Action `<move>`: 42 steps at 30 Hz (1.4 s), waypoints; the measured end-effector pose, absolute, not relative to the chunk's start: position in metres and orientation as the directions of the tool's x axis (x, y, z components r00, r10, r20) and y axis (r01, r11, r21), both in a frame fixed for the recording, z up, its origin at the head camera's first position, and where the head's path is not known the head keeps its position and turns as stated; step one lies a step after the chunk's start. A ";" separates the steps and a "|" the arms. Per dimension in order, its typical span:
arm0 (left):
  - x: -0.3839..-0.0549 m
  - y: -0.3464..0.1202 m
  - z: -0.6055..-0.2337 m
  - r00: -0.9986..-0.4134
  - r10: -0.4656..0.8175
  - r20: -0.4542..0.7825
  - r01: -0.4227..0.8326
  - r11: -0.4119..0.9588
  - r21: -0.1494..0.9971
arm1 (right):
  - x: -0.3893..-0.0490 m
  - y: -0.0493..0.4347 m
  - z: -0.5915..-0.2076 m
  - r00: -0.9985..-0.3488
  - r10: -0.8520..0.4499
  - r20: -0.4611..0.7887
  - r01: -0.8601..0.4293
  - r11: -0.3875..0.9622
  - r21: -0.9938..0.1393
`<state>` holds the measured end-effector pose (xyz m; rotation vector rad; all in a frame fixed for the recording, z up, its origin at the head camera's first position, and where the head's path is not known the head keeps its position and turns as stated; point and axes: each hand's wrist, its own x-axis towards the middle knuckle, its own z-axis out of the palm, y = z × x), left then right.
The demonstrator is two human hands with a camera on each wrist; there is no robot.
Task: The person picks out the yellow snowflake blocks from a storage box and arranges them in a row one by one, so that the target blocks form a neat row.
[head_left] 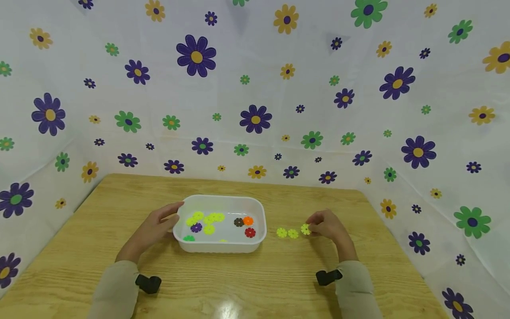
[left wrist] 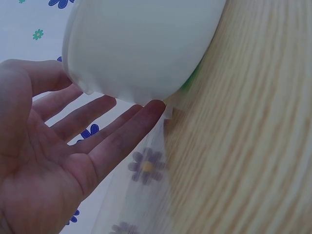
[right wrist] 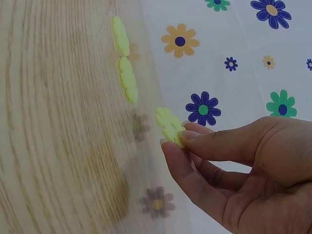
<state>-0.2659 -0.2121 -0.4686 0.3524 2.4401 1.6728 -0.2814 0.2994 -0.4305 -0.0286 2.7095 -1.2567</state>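
Fingers [right wrist: 183, 165] of your right hand [head_left: 330, 227] pinch a yellow flower [head_left: 305, 229] near two others [head_left: 281, 232] on the desk [head_left: 199, 283], while your relaxed left hand [head_left: 155, 227] touches the white box [head_left: 221, 248], perhaps to steady it.

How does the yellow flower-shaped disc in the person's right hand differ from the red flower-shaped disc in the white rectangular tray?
Colour: the yellow flower-shaped disc is bright, the red flower-shaped disc darker.
Hold: the yellow disc is pinched by the right hand; no hand touches the red disc.
Place: the yellow disc is outside the white tray, the red disc inside it.
Both have petal-like edges and look similar in size.
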 end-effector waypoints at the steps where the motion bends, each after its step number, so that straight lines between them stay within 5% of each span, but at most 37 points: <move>1: -0.266 -0.212 -0.469 -0.959 0.283 0.002 0.104 0.345 0.933 | -0.282 0.300 -0.431 -0.988 -0.080 -0.133 0.049 0.648 -0.760; 42: -0.265 -0.211 -0.467 -0.961 0.277 -0.013 0.086 0.341 0.936 | -0.284 0.296 -0.443 -0.981 -0.057 -0.185 0.102 0.660 -0.744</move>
